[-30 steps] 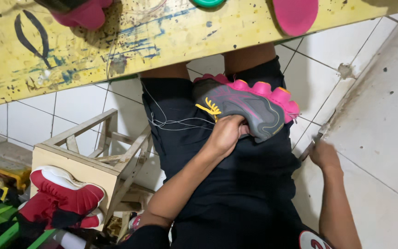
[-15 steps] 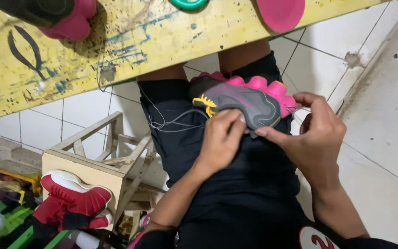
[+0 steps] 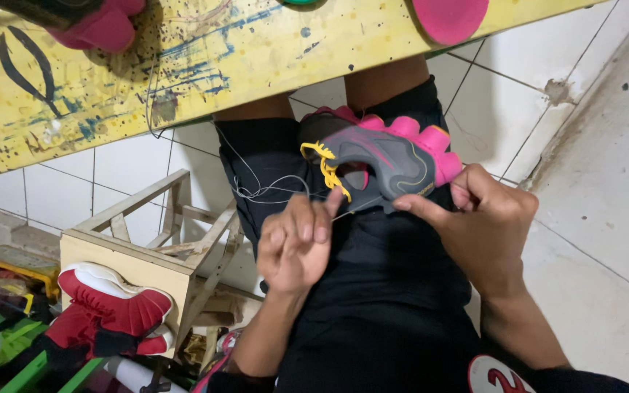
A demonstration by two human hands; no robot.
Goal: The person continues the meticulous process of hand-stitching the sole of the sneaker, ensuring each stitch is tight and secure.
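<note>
Left hand (image 3: 296,244) raised over the lap, palm turned up toward the camera, fingers (image 3: 307,229) curled loosely inward with the index tip lifted, forearm running down and left out of view. Right hand (image 3: 485,225) just beside it, back of hand up, wrist bent, thumb and index stretched leftward and pinched together at their tips. Both forearms bare, hands near but apart.

Black shorts (image 3: 373,306), bare forearms, no sleeves

shoe (image 3: 384,164) on lap, hands (image 3: 296,244) before it, crate (image 3: 151,251) left
</note>
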